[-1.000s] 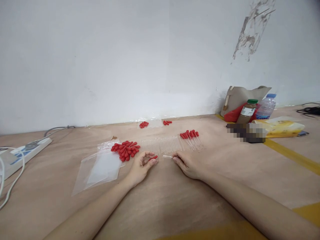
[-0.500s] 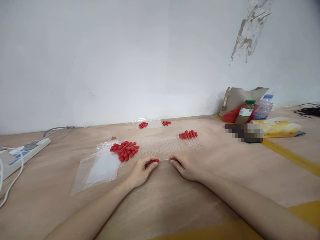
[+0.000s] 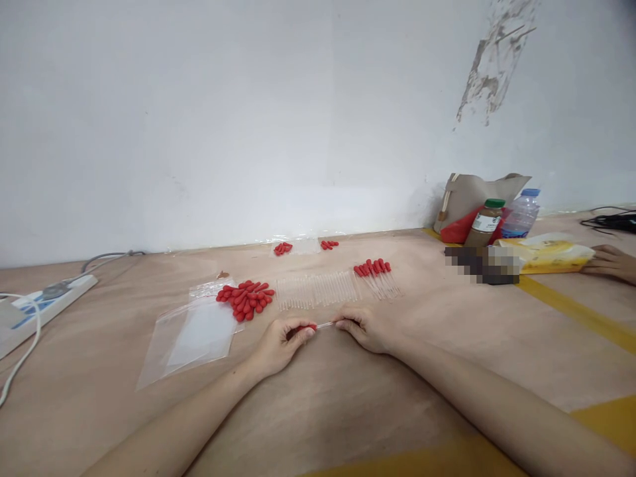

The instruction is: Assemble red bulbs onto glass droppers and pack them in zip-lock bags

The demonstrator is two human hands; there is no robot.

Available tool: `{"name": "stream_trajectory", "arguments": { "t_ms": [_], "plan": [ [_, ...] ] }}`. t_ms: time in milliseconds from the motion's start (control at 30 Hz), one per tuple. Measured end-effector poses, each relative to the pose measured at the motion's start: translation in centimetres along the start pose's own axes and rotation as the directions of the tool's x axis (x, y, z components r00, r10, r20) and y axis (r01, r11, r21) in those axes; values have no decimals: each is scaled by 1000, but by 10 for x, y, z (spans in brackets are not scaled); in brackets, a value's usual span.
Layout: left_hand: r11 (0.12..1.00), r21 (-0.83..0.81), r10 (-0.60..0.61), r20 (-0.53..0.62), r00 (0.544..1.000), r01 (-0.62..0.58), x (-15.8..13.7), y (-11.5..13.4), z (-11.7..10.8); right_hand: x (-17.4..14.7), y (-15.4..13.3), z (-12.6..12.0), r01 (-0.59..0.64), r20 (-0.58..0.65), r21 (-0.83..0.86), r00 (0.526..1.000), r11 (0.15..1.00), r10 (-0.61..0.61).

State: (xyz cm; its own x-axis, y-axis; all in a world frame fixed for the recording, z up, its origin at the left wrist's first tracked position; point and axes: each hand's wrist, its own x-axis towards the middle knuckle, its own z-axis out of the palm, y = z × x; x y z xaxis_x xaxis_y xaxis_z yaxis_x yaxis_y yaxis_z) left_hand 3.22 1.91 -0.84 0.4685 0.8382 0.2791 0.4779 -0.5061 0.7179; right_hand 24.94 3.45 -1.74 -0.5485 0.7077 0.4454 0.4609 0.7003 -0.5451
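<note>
And it's L hand [image 3: 281, 343] pinching a red bulb [image 3: 312, 326], R hand [image 3: 365, 330] w/ fingertips tight on a clear tube [image 3: 325, 324], end to end btwn them, prob aligned so ends match; bulb pile [image 3: 247, 299] near L hand, tube row [image 3: 336, 289] just beyond, likely for easy reach

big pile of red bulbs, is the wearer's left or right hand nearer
Left. The left hand, pinching a red bulb, is in front and to the right of the pile of red bulbs. The right hand, holding a clear tube, is farther right.
</note>
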Motion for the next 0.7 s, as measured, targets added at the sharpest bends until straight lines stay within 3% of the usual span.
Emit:
{"name": "stream_trajectory", "arguments": {
  "t_ms": [333, 700],
  "plan": [
    [998, 43, 44, -4, 999, -44, -2, 1, 2, -1, 5, 3, 123, -52, -137, 990, 983, -131],
    [987, 132, 90, 38, 995, -94, -5, 5, 2, -10, -7, 4, 120, -39, -239, 990, 963, -133]
  ]
}}
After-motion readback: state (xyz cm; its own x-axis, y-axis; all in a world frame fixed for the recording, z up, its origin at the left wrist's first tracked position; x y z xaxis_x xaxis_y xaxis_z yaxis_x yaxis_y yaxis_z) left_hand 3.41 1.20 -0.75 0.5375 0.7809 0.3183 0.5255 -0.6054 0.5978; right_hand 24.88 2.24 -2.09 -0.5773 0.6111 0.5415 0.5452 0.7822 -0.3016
